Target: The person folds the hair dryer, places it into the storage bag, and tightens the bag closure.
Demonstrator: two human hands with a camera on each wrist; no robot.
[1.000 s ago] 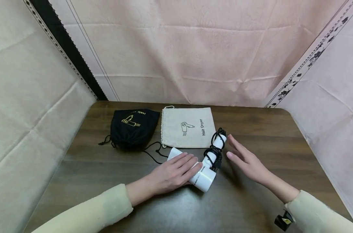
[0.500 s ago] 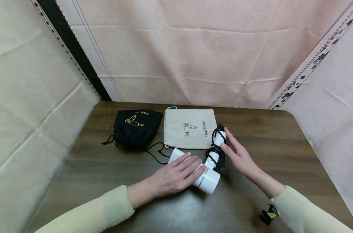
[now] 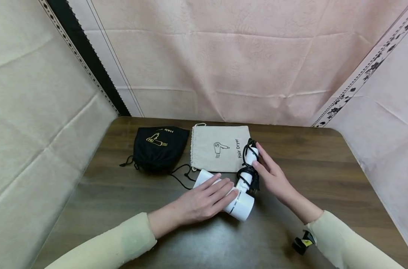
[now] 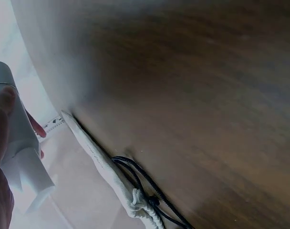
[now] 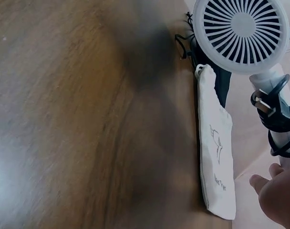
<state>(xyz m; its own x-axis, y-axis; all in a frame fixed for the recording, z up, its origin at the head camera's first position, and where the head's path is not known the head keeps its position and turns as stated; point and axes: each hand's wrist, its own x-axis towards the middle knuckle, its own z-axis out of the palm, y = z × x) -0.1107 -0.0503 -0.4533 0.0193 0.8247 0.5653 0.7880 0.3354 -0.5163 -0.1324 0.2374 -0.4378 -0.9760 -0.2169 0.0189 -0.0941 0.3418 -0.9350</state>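
Note:
My left hand [image 3: 202,201] grips the barrel of a white hair dryer [image 3: 242,206] from above, thumb and fingers on opposite sides of it in the left wrist view. The dryer is held above the tabletop, its round slotted grille [image 5: 243,25] facing the right wrist camera. A black cord [image 3: 247,173] with its plug [image 5: 278,113] is wound around the handle, which points away to the upper right. My right hand [image 3: 274,179] touches the end of the handle with fairly straight fingers. The undersides of its fingers are partly hidden.
Behind the dryer, a flat off-white drawstring bag [image 3: 221,158] printed "Hair Dryer" lies on the wooden table [image 3: 311,160]. To its left is a fuller black drawstring bag [image 3: 160,155], its black cords [image 3: 182,175] trailing toward the dryer. Pale cloth walls [image 3: 244,74] surround the table.
The right hand has moved left and inward, from beside the handle to touching its end. The handle has tipped slightly away. My left hand keeps its grip.

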